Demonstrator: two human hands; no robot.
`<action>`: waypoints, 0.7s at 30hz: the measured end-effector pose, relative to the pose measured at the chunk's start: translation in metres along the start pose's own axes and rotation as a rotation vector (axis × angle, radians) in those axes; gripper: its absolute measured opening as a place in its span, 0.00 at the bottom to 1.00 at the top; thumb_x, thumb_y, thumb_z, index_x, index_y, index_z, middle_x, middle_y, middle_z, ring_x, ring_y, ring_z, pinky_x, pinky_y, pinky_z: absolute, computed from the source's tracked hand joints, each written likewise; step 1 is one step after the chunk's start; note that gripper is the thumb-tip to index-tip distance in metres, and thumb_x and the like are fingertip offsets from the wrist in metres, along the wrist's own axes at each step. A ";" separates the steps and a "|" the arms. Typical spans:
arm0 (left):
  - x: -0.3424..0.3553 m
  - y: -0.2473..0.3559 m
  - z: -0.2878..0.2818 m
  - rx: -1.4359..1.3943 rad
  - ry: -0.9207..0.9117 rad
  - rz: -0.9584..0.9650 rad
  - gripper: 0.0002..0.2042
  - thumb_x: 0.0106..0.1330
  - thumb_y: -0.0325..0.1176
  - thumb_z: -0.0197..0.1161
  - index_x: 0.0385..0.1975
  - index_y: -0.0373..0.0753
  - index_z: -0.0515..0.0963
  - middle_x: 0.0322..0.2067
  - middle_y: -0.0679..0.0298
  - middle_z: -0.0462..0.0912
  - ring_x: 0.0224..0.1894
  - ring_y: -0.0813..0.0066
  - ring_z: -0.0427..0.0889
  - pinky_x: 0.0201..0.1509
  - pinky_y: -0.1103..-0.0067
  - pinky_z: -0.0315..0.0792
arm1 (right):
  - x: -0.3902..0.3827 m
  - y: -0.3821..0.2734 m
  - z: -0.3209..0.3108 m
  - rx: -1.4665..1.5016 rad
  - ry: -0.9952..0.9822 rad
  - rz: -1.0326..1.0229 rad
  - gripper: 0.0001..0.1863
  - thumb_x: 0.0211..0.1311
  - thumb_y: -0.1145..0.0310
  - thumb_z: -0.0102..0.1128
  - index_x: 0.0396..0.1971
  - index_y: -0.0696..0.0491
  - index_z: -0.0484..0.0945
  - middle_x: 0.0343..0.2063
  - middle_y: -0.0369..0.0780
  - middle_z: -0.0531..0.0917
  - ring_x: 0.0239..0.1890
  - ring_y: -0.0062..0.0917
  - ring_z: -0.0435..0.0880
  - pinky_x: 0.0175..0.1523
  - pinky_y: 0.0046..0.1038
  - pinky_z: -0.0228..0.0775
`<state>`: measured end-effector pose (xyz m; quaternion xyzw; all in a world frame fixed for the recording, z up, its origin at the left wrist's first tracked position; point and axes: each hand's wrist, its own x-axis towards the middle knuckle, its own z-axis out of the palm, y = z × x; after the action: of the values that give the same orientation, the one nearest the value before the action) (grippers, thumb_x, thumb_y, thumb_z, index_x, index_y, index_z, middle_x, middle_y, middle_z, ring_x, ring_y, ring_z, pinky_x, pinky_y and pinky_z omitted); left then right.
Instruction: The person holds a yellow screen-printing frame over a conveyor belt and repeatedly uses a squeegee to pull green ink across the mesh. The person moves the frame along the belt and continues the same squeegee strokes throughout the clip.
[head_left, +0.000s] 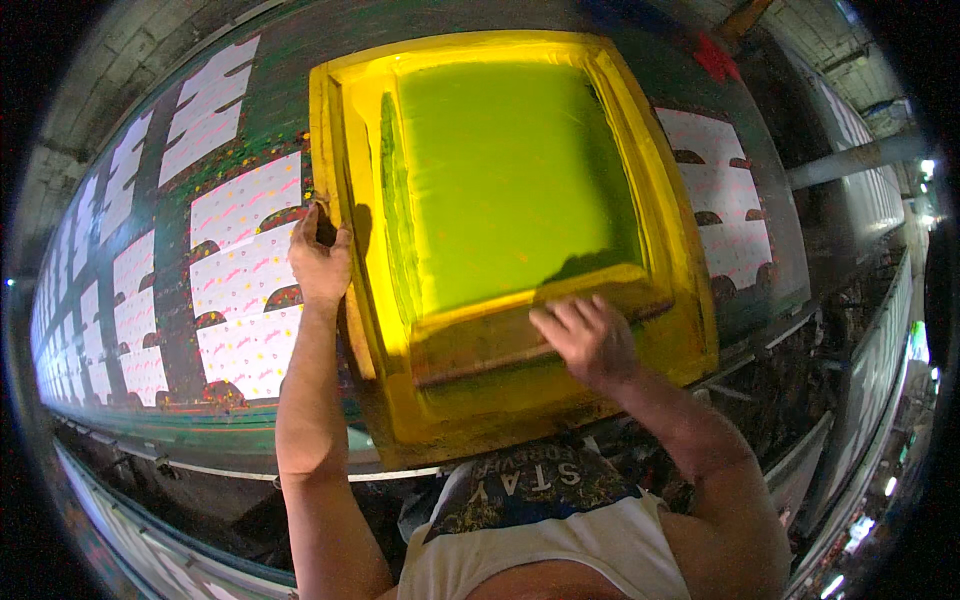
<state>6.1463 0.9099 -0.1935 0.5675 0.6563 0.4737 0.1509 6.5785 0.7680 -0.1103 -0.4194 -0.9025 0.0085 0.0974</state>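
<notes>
A screen-printing frame (695, 300) coated in yellow lies before me, its mesh (490, 170) showing green with a dark shadow along the right. Across the near part of the mesh lies a wide wooden squeegee (470, 350), smeared with yellow ink along its far edge. My right hand (590, 340) is on the squeegee right of its middle, fingers bent over it; the underside of the grip is hidden. At the frame's left edge is my left hand (322, 255), thumb and fingers curled around the side rail. Thick ink lines the mesh's left margin.
White printed fabric pieces (250, 270) with small coloured patterns lie in rows on the long dark green table (270, 100), left of the frame. More printed pieces (715, 200) lie to its right. A pipe (850, 162) crosses at the right, and a red rag-like patch (716, 58) shows at the far side.
</notes>
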 end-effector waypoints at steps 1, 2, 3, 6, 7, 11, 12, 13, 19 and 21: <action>0.000 0.000 0.000 0.059 -0.024 0.000 0.30 0.68 0.22 0.75 0.70 0.20 0.76 0.64 0.40 0.85 0.67 0.53 0.86 0.74 0.66 0.78 | 0.019 0.015 0.004 0.017 0.003 0.016 0.18 0.69 0.67 0.68 0.58 0.48 0.90 0.48 0.44 0.88 0.51 0.41 0.88 0.55 0.47 0.83; 0.000 0.000 0.000 0.126 -0.059 -0.055 0.30 0.70 0.20 0.73 0.71 0.19 0.75 0.66 0.40 0.84 0.69 0.54 0.85 0.76 0.67 0.77 | 0.039 0.031 0.006 0.005 -0.001 0.023 0.22 0.64 0.72 0.71 0.59 0.50 0.89 0.50 0.45 0.88 0.52 0.41 0.89 0.56 0.46 0.83; -0.002 0.001 -0.002 0.211 -0.059 0.026 0.28 0.72 0.22 0.72 0.71 0.20 0.76 0.64 0.40 0.85 0.67 0.52 0.86 0.75 0.66 0.78 | 0.061 0.048 0.008 -0.016 -0.015 0.041 0.27 0.59 0.78 0.74 0.61 0.51 0.89 0.51 0.46 0.89 0.53 0.40 0.90 0.58 0.46 0.83; -0.005 0.007 -0.006 0.297 -0.073 0.015 0.27 0.73 0.24 0.72 0.70 0.21 0.77 0.61 0.41 0.86 0.65 0.50 0.88 0.73 0.66 0.79 | 0.134 0.101 0.014 -0.051 -0.055 0.101 0.33 0.57 0.83 0.74 0.65 0.52 0.85 0.51 0.46 0.87 0.55 0.43 0.89 0.61 0.49 0.84; -0.005 0.010 -0.005 0.289 -0.055 0.028 0.28 0.71 0.27 0.73 0.70 0.22 0.78 0.58 0.41 0.86 0.61 0.46 0.87 0.69 0.62 0.80 | 0.161 0.118 0.017 -0.011 -0.097 0.148 0.31 0.62 0.81 0.73 0.67 0.50 0.84 0.56 0.46 0.87 0.57 0.43 0.89 0.63 0.47 0.86; -0.005 0.021 -0.005 0.317 -0.031 0.021 0.30 0.68 0.32 0.75 0.69 0.25 0.80 0.50 0.40 0.86 0.54 0.38 0.87 0.62 0.56 0.82 | 0.252 0.180 0.029 -0.094 -0.152 0.198 0.31 0.67 0.80 0.68 0.71 0.47 0.82 0.67 0.47 0.86 0.62 0.43 0.91 0.71 0.48 0.84; -0.005 0.024 -0.006 0.321 -0.041 -0.028 0.30 0.68 0.32 0.75 0.69 0.25 0.80 0.49 0.40 0.86 0.53 0.38 0.87 0.61 0.56 0.82 | 0.271 0.197 0.029 -0.071 -0.180 0.180 0.32 0.68 0.81 0.65 0.72 0.46 0.82 0.69 0.45 0.86 0.64 0.43 0.91 0.71 0.49 0.84; -0.005 0.027 -0.007 0.352 -0.034 0.015 0.30 0.68 0.32 0.74 0.69 0.26 0.80 0.49 0.40 0.86 0.53 0.38 0.87 0.61 0.56 0.82 | 0.287 0.208 0.032 -0.080 -0.196 0.207 0.33 0.68 0.81 0.63 0.72 0.45 0.82 0.69 0.44 0.86 0.63 0.43 0.91 0.70 0.49 0.85; -0.005 0.040 -0.008 0.325 -0.045 -0.032 0.29 0.68 0.30 0.73 0.69 0.26 0.80 0.50 0.41 0.87 0.53 0.41 0.88 0.62 0.59 0.83 | 0.365 0.268 0.040 -0.208 -0.074 0.155 0.33 0.68 0.80 0.62 0.72 0.43 0.82 0.64 0.44 0.89 0.63 0.43 0.91 0.69 0.50 0.84; -0.005 0.041 -0.007 0.243 -0.033 -0.053 0.28 0.69 0.29 0.73 0.69 0.26 0.80 0.50 0.42 0.87 0.53 0.43 0.89 0.63 0.60 0.83 | 0.375 0.283 0.042 -0.176 0.010 0.166 0.32 0.68 0.77 0.64 0.72 0.43 0.83 0.58 0.44 0.92 0.62 0.42 0.91 0.69 0.50 0.84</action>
<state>6.1671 0.8986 -0.1589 0.5717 0.7212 0.3770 0.1042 6.5487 1.2384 -0.1154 -0.4997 -0.8614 -0.0651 0.0637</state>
